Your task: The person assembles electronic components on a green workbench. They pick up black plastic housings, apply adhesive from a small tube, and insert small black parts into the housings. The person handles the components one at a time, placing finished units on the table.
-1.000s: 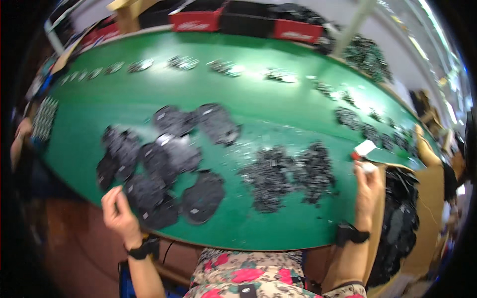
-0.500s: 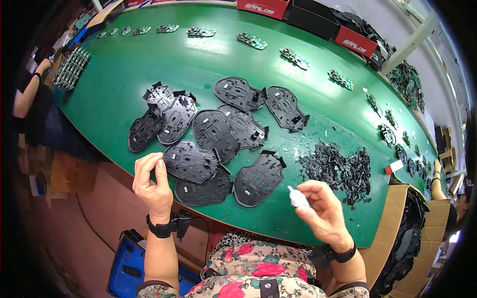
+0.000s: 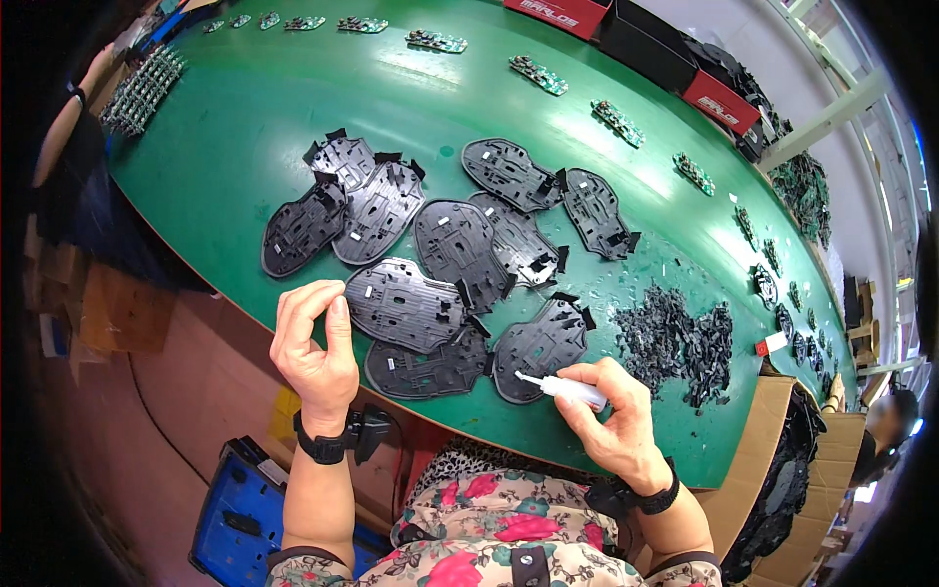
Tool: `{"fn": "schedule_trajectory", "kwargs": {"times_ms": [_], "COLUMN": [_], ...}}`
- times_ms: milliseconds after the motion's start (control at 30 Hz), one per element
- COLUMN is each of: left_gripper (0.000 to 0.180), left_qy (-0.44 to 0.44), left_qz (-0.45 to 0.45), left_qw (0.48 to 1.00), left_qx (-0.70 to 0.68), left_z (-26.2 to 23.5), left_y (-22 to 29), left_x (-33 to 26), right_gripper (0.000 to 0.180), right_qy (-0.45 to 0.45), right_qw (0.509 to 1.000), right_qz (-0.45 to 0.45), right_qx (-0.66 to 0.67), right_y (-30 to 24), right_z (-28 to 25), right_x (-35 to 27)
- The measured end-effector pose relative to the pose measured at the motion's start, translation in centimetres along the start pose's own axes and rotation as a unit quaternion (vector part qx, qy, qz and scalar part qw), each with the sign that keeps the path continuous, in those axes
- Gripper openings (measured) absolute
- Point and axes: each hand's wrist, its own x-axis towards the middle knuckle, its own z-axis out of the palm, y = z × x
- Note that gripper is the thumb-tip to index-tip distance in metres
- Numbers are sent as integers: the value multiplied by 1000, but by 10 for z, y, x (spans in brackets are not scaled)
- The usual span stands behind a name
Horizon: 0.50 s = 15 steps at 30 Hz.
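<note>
Shells of black plastic (image 3: 455,247) lie overlapping just beyond both hands. The right hand (image 3: 618,421) grips a white bottle (image 3: 579,393), its nozzle (image 3: 530,379) over one shell; the left hand (image 3: 318,352), thumb close to forefinger, sits beside another, though I can't tell if it pinches anything. Black scraps (image 3: 675,344) heap farther right. Circuit boards (image 3: 538,74) line the green surface (image 3: 313,93); a cardboard box (image 3: 755,440) stands at right.

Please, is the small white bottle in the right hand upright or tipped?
Tipped: the bottle lies sideways in the right hand, nozzle pointing left.
</note>
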Motion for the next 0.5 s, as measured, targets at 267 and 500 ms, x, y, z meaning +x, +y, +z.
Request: {"fn": "schedule_trajectory", "kwargs": {"times_ms": [267,500], "left_gripper": [10,10], "left_qy": [-5,33], "left_qz": [1,-25], "left_qw": [1000,998], "left_qx": [-4,-47], "left_z": [1,-2], "left_y": [0,-5], "left_x": [1,-2], "right_gripper": [23,21], "right_qy": [1,15], "right_qw": [999,993], "right_qz": [0,65], "right_qx": [-40,99], "right_y": [2,-19], "right_z": [2,3], "right_x": [1,-6]}}
